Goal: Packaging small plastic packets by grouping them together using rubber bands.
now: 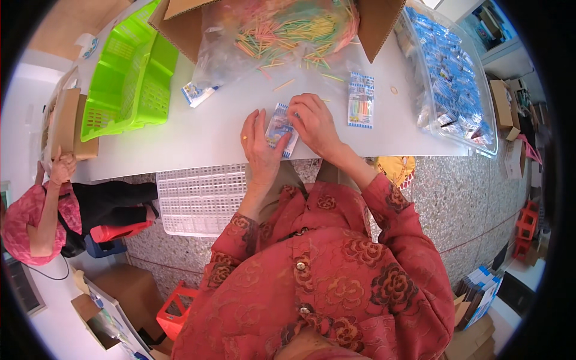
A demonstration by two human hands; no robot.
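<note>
Here we are at the near side of the white worktop (222,132), and both hands are on one small blue-and-white packet (278,127), lying slanted just in from the edge, in front of the person. Our left hand (259,139) is partly open, fingers stretched along the packet's left side, the thumb laid across its lower face. The right hand (312,120) is far narrower, fingers curled and bunched at the packet's upper right; its own knuckles cover the tips, so we can't tell whether they pinch the wrapper or something at its mouth. We can't make out what's inside, either. Just right of the hands, a second packet (361,102) lies flat, coloured sticks showing at its window; to the left, another packet (198,94) sits tilted beside the clear bag (216,60). That bag spills over with pastel sticks (294,33), and the cardboard box (378,24) around it is cut off by the upper rim. Over at the right, the clear tub (493,144) is heaped with blue packets, too jumbled for us to separate. Far left, a co-worker's hand (62,168) touches a carton (69,117), its contents hidden from us.
</note>
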